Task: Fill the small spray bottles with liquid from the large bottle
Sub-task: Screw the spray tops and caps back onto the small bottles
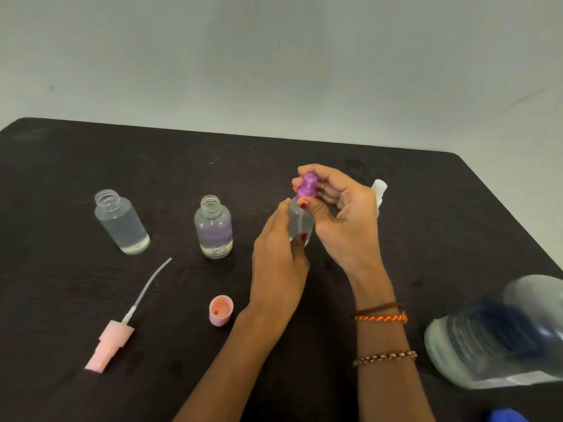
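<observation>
My left hand grips the body of a small clear spray bottle above the black table. My right hand pinches the purple spray head sitting on that bottle's neck. Two more small bottles stand open to the left: a plain one holding clear liquid, and one with a purple label. The large clear bottle with a blue label lies at the right edge, blurred.
A pink spray head with its dip tube lies at the front left. A pink cap rests open side up near my left wrist. A white object shows behind my right hand. Something blue peeks in at the bottom right.
</observation>
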